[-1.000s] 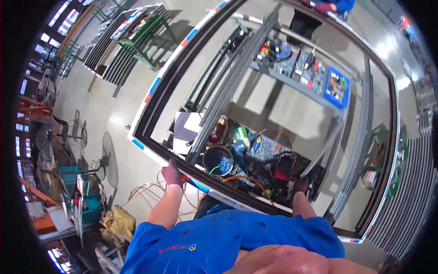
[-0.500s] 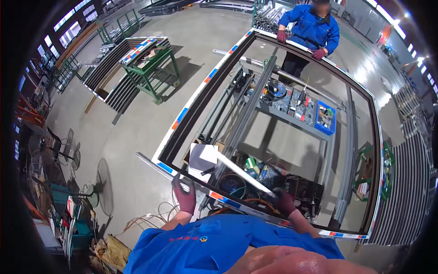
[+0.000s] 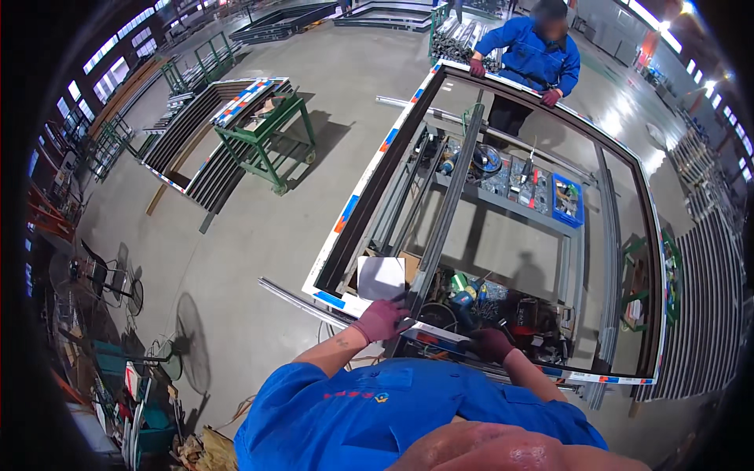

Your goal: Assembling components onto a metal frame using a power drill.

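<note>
I look out over a broad, pale grey floor [image 3: 259, 228] that bends away toward the rim of my view. High on my left run rows of bright windows [image 3: 110, 74], with a green rack [image 3: 206, 67] of bars to their right. Nearer, a green cart [image 3: 267, 132] stands close by stacked frames [image 3: 169, 141], its dark shadow [image 3: 330, 141] beside it. Far frames [image 3: 283, 25] lie at the back. On my right, long ribbed bars [image 3: 699, 314] lie side by side; lights [image 3: 665, 25] shine above, and white glare [image 3: 620, 122] streaks the floor. Teal bins [image 3: 157, 396] crowd the lower left.
</note>
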Demonstrator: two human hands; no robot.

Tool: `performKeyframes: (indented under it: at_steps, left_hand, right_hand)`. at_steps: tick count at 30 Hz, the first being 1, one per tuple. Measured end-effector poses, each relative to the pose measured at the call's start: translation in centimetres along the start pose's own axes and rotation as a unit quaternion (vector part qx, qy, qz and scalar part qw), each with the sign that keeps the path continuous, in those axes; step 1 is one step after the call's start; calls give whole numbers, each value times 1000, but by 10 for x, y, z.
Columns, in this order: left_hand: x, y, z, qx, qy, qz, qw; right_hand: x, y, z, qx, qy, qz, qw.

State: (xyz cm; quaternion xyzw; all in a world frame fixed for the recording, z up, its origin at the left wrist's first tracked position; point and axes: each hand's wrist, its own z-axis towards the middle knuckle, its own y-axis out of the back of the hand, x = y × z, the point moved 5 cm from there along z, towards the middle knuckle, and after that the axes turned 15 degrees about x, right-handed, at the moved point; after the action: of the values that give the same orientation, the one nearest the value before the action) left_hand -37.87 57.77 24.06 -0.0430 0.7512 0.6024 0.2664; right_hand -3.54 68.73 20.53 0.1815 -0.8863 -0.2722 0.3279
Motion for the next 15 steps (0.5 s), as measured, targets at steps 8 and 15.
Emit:
performKeyframes:
  at_steps: [8, 15]
  left_hand:
    - [14, -10, -4, 50, -3, 20, 999]
    - [21, 12, -4, 89, -43, 55, 994]
  right_hand:
    - [-29, -18, 26, 55, 91, 53, 993]
    - [4, 12, 46, 177, -5, 128, 976]
